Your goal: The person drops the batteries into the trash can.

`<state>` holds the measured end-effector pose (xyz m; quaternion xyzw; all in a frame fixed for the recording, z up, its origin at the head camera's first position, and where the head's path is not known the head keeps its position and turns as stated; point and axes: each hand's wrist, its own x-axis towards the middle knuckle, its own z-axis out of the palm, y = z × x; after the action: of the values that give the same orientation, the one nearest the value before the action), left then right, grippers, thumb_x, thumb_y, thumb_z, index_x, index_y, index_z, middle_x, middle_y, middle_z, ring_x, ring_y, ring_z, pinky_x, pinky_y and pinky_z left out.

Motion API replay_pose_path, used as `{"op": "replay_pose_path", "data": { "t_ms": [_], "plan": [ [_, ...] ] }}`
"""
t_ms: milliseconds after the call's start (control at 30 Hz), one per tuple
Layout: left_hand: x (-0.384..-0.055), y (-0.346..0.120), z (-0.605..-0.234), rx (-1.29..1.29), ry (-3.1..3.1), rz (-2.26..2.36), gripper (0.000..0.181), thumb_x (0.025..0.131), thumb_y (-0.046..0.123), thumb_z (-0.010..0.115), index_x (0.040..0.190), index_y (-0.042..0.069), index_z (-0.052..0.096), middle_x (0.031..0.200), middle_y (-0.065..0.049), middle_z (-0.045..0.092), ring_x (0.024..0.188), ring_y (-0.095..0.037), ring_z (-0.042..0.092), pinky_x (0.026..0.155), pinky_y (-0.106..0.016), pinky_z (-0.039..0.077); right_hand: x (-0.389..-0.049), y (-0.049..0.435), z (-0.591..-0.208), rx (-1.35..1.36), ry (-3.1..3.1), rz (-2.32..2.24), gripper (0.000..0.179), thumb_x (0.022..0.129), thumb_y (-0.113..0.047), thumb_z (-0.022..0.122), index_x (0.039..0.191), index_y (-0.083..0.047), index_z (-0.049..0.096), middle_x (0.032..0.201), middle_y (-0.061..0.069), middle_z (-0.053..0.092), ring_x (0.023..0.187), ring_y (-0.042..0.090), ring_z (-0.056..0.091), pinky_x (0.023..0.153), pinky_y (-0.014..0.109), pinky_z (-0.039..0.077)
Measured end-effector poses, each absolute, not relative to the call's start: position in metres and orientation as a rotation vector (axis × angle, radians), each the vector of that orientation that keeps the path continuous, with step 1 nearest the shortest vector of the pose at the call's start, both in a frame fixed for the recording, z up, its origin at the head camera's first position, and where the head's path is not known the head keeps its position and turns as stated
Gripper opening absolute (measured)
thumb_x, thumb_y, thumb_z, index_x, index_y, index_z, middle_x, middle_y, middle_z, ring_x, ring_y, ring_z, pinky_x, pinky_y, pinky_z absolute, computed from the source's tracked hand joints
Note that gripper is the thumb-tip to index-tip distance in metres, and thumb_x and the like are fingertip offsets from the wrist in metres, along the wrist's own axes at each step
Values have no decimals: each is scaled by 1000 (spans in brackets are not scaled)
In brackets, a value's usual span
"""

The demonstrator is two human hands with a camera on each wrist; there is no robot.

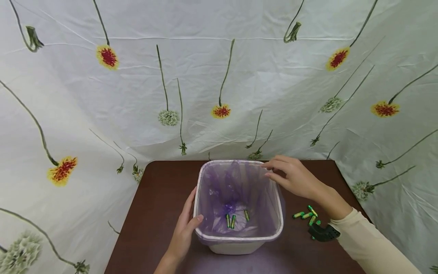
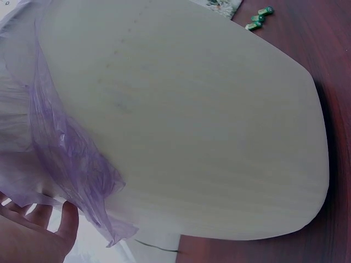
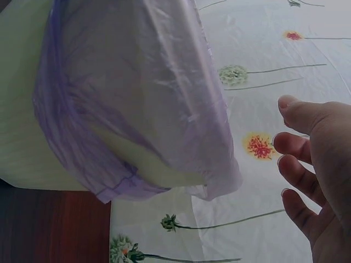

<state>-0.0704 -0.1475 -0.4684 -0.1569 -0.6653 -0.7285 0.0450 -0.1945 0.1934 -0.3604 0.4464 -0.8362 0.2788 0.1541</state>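
A white trash bin (image 1: 236,248) stands on the table, lined with a thin purple plastic bag (image 1: 254,182) folded over its rim. Three green-and-yellow batteries (image 1: 246,215) lie inside at the bottom. My left hand (image 1: 184,228) holds the bin's left side, thumb at the rim and fingers along the outside; in the left wrist view its fingers (image 2: 67,222) are beside the bag's overhang. Over the far right corner of the rim hovers my right hand (image 1: 291,176), fingers loosely bent. The right wrist view shows nothing in its fingers (image 3: 299,175), apart from the bag.
Several more batteries (image 1: 312,215) lie loose on the dark brown table (image 1: 161,194), right of the bin and partly behind a black wrist strap (image 1: 323,233). A white flower-print cloth (image 1: 198,76) hangs behind the table and along both sides.
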Motion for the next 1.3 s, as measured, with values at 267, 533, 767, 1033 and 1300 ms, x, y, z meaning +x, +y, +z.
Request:
{"op": "replay_pose_path", "data": {
  "t_ms": [267,533,767,1033,1300],
  "plan": [
    [-70,-147,-470,-458,-2044,-2234,71,102,1,45,167,15,18,170,-9,16,147,-31,34,109,-31,40,-190,204,-366,1229,-2377,810,27,87,0,80,113,-3,76,103,5,70,83,11,64,63,32,54],
    [-69,-146,-471,-423,-2078,-2188,72,102,0,44,167,18,20,170,-7,17,148,-26,30,109,-26,37,-188,216,-371,1167,-2388,809,31,85,0,82,116,-7,76,103,1,71,85,11,65,65,33,54],
    [-69,-146,-470,-433,-2064,-2191,72,101,0,45,167,18,21,170,-8,18,147,-28,32,109,-28,39,-186,226,-377,1124,-2385,824,35,83,1,83,116,-11,76,104,-4,71,86,13,68,66,30,54],
    [-70,-147,-468,-437,-2075,-2189,72,101,0,45,167,20,21,169,-8,19,146,-30,33,108,-28,40,-183,239,-389,1050,-2394,841,36,82,2,83,115,-12,76,103,-7,71,85,11,67,67,25,52],
    [-71,-148,-468,-455,-2061,-2204,72,101,0,45,167,19,21,169,-9,19,144,-34,37,107,-33,43,-178,255,-403,946,-2454,811,33,83,1,83,114,-9,76,102,-6,71,84,16,65,67,24,51]
  ]
}}
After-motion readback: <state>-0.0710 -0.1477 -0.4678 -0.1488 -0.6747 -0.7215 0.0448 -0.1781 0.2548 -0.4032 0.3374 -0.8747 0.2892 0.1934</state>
